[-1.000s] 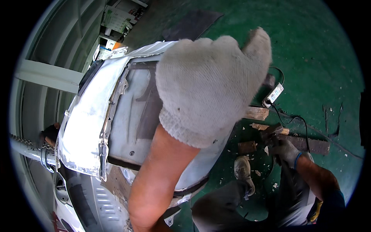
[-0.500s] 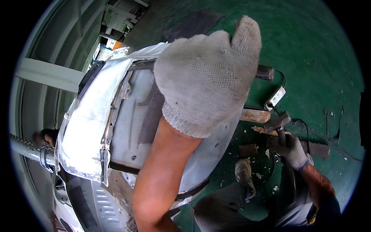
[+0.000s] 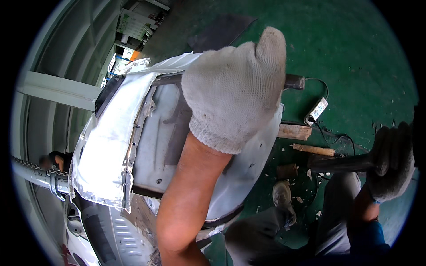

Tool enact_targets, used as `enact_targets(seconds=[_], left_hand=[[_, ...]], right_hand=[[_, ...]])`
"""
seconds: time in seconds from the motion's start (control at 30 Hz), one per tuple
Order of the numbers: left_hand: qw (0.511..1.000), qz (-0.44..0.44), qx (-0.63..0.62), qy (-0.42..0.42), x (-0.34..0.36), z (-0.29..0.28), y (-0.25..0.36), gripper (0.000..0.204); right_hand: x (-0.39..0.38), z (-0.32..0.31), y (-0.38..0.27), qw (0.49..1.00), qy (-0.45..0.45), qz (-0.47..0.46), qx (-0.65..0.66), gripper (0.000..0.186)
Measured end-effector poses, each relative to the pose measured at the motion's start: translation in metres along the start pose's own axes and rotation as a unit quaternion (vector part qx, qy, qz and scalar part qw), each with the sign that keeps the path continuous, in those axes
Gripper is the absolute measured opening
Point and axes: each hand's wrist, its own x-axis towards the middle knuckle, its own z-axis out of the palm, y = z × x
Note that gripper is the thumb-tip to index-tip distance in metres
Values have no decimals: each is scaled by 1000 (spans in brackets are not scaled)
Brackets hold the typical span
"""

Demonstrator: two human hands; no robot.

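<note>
My left hand (image 3: pixel 233 95), in a knitted off-white glove, is closed above a bare metal car body panel (image 3: pixel 262 148), thumb raised. A dark bar (image 3: pixel 295 82) sticks out past its right side; the palm hides the rest. At the far right, my gloved right hand (image 3: pixel 392 166) is wrapped round a hammer. Its dark handle (image 3: pixel 353 163) points left from the fist, and the hammer's head is out of sight. Left of my forearm lies a ragged cut edge (image 3: pixel 129 168) of the white body shell (image 3: pixel 104 162).
Wood pieces (image 3: pixel 294 131) and paint flakes lie on the green floor beside my shoe (image 3: pixel 282 195). Past them are a white power strip (image 3: pixel 316 111) and its cable. A chain (image 3: pixel 31 162) runs along a metal pole at left, near another person (image 3: pixel 60 160).
My right hand has swung up and right with the hammer, whose head has left the view. My left hand and its dark bar have shifted slightly left.
</note>
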Motion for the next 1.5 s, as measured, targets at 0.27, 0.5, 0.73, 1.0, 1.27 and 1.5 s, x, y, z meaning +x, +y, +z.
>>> enact_targets(seconds=[0.27,0.5,0.73,1.0,1.27,1.5], left_hand=[[998,49,41,-7,-22,-3,-3,22],[994,35,27,-100,-50,-32,17,68],[997,32,45,-46,-77,-54,3,49],[891,-393,-41,226,-115,-73,26,35],[818,-477,-167,276,-96,-55,54,34],[810,-492,-173,267,-94,-41,49,28]], right_hand=[[-31,62,40,891,-26,450,54,22],[-44,21,33,891,-53,447,-50,28],[-60,-6,31,877,-52,476,-47,29],[-59,-2,14,870,-127,476,6,35],[-43,17,14,908,-346,172,-162,38],[-17,66,-16,821,-515,63,-240,47]])
